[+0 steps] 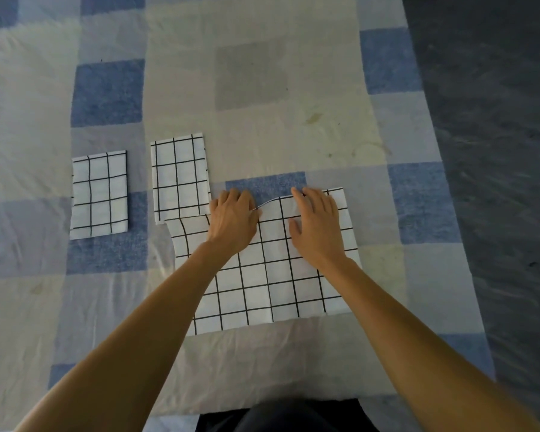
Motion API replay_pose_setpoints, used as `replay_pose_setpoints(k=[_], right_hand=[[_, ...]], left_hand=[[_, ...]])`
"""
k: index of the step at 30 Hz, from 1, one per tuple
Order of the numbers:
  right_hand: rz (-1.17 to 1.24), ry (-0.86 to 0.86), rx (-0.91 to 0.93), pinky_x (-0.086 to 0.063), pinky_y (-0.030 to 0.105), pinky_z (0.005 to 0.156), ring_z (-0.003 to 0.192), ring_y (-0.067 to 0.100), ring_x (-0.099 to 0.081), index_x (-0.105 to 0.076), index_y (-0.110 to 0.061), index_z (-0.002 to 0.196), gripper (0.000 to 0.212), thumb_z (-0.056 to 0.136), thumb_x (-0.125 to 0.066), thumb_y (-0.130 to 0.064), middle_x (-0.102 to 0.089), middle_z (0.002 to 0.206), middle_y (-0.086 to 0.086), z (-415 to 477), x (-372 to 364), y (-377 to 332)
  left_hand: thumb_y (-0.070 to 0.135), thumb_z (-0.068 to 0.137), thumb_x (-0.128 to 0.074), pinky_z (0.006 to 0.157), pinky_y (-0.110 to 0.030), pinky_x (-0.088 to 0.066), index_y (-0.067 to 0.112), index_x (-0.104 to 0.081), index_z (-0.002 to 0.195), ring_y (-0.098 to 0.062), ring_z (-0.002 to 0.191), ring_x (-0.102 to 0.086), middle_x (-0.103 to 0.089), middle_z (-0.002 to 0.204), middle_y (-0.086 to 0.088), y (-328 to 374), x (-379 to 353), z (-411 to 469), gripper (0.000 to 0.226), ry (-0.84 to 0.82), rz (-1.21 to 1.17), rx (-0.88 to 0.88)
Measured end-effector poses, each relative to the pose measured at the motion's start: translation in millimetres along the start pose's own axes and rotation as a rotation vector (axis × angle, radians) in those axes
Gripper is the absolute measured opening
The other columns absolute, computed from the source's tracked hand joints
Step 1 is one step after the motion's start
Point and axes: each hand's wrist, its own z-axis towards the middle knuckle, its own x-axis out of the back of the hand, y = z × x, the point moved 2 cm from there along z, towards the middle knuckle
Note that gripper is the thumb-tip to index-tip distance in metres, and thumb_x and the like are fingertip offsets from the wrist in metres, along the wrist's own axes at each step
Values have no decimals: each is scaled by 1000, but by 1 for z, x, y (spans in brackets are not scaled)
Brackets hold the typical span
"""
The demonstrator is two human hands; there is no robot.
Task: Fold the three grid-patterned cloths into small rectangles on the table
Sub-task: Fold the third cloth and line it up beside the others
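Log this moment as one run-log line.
stage: third fold | folded: left cloth, middle cloth | active: large cloth | left hand, right hand: on far edge, grip unclear

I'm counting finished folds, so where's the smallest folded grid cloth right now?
In the head view, the smallest folded cloth lies far left on the checked blanket, apart from the second folded cloth to its right.

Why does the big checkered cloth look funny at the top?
The far edge of the big cloth dips and buckles between the left hand and the right hand, so it isn't straight. Its far-left corner also overlaps the middle folded cloth. The leftmost folded cloth lies neat.
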Motion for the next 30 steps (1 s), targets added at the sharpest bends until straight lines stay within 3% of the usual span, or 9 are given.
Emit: replay_pose_setpoints(k=[5, 10, 15, 19, 23, 27, 30], right_hand=[[42, -38, 10, -23, 51, 115, 140, 33, -29, -39, -11, 142, 57, 89, -59, -16, -40, 146, 16, -1, 1, -10], [125, 47, -10, -24, 53, 115, 140, 35, -27, -43, -10, 140, 54, 88, -58, -11, -39, 147, 17, 0, 17, -28], [139, 163, -27, -20, 49, 117, 144, 34, -19, -42, -12, 140, 54, 89, -58, -12, -24, 155, 18, -7, 39, -55], [184, 219, -45, -19, 44, 115, 145, 33, -15, -36, -15, 144, 57, 91, -56, -16, -15, 158, 16, -23, 56, -80], [228, 207, 1, -23, 45, 113, 143, 32, -21, -42, -15, 140, 48, 94, -47, -27, -25, 155, 14, -49, 73, -105], [229, 174, 23, -27, 48, 113, 142, 32, -26, -47, -16, 137, 49, 93, -41, -37, -36, 150, 13, -70, 91, -121], [218, 178, 57, -27, 47, 113, 139, 31, -31, -55, -15, 130, 43, 95, -45, -38, -44, 145, 14, -83, 107, -131]], left_hand=[[21, 95, -51, 90, -33, -28, 14, -58, 99, -23, 95, -54, -65, 98, -3, 4, 14, -6, 11, 26, -97, -45], [26, 95, -51, 89, -28, -26, 17, -66, 100, -22, 95, -57, -68, 100, -1, 2, 41, -12, 18, 2, -164, 14], [30, 95, -50, 89, -39, -43, 25, -60, 91, -17, 80, -57, -59, 82, 9, 0, 72, -30, 12, -16, -335, 81], [31, 94, -51, 78, -35, -48, 20, -62, 89, -21, 79, -60, -63, 80, 2, 1, 98, -52, 17, 53, -403, 56], [32, 93, -52, 66, -28, -44, 21, -62, 85, -17, 76, -59, -63, 78, 3, 7, 125, -82, 17, 149, -473, 38], [30, 94, -52, 63, -15, -35, 18, -65, 93, -10, 78, -56, -62, 83, 8, 20, 150, -115, 18, 241, -539, -5], [29, 94, -53, 65, -13, -38, 17, -66, 90, -7, 76, -57, -64, 82, 8, 31, 166, -132, 18, 283, -588, -56]])
